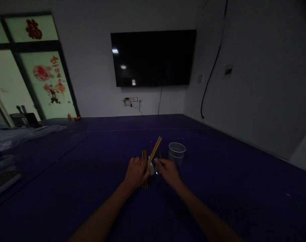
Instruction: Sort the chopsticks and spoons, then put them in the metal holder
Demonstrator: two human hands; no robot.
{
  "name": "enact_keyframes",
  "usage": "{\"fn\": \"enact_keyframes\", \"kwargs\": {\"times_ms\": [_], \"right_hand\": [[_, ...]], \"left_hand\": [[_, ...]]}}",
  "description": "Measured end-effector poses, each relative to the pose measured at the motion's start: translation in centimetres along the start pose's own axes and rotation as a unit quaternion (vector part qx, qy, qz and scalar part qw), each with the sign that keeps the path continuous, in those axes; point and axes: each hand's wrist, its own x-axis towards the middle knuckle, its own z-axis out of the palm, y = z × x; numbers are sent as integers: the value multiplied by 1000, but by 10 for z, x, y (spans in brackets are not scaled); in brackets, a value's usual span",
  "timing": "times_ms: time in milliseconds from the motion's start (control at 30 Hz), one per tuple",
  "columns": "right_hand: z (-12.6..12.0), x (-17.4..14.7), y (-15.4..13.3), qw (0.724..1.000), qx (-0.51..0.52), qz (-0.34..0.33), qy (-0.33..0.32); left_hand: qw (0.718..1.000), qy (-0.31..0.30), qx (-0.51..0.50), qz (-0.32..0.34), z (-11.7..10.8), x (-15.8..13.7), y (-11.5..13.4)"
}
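Observation:
My left hand (136, 173) is closed around a pair of wooden chopsticks (155, 149), which tilt up to the right. More chopsticks (144, 154) lie on the dark blue tabletop, partly covered by this hand. Close to its thumb is a small white object (151, 169), its shape mostly hidden. My right hand (168, 170) has thumb and forefinger pinched on what looks like a metal spoon (157, 172), its shiny end pointing down and a thin handle above the fingers. Just behind the right hand a clear plastic cup (177, 151) stands upright.
The blue surface (92, 201) stretches to the far wall. Clear plastic sheeting (29, 132) and a dark holder (27, 119) are at the left. Small orange items (73, 117) lie at the far edge. A television (153, 58) hangs on the wall; a black cable (213, 70) dangles at right.

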Motion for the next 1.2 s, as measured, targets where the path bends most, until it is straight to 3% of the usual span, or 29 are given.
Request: {"fn": "enact_keyframes", "kwargs": {"times_ms": [167,300,367,433,533,600,733,1200], "right_hand": [[9,0,-3,984,166,62,-13],[5,2,-8,977,203,60,11],[-6,3,-12,976,197,50,77],[-23,5,-15,968,157,46,193],[-50,9,-11,920,39,57,385],[-65,11,-4,893,-41,60,444],[-78,17,15,892,-124,64,430],[-75,30,46,911,-261,80,310]], "left_hand": [[994,58,-14,92,4,-4,7],[995,46,-34,81,0,-4,6],[997,27,-52,45,-3,-5,4],[998,16,-64,4,-5,-6,2],[997,7,-65,-37,-4,-7,0],[996,-4,-70,-49,-2,-7,-1],[996,-16,-71,-48,3,-6,-2],[993,-40,-83,-70,7,-6,-6]]}}
